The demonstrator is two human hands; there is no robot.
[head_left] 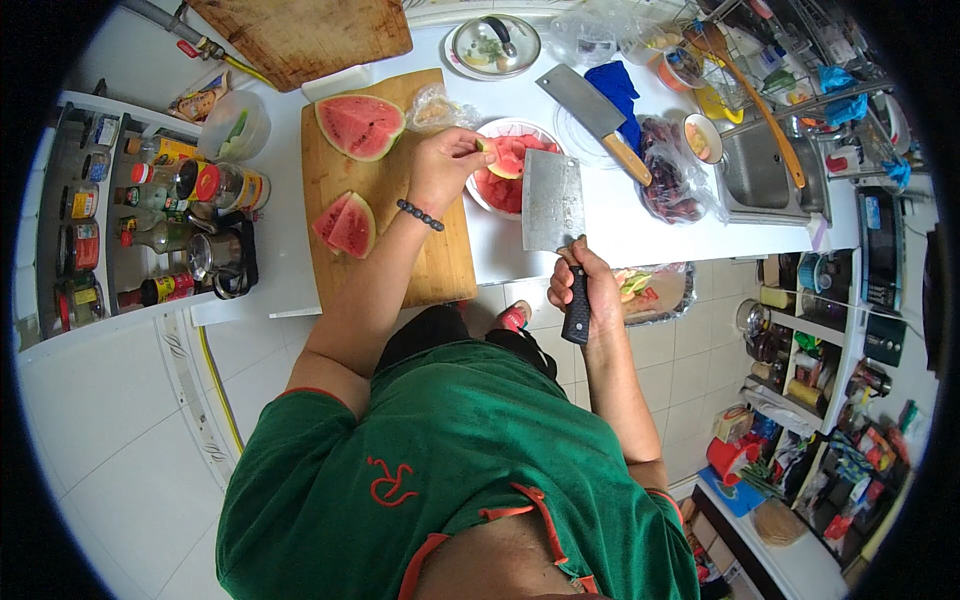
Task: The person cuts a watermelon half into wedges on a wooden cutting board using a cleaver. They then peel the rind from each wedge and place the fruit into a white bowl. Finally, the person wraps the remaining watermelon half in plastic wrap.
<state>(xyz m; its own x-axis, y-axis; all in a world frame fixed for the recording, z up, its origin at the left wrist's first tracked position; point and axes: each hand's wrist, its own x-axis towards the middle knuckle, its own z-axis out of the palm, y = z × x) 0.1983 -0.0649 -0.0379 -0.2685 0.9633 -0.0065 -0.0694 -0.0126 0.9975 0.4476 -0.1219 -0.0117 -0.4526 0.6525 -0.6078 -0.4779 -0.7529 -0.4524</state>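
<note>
White table [500,252] spans the upper frame; near top centre, the left hand [446,165] pinches a melon slice [506,163], one end hidden; the right hand [590,288] grips a cleaver [552,202], blade masking the bowl's [515,126] edge.

Cleaver blade [553,200]: matt mtl; board [388,180]: wd

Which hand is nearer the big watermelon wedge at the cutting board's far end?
Left. The left hand is just right of the wedge, pinching a smaller piece; the right hand, gripping the black-handled cleaver, is farther right and lower in view.
</note>
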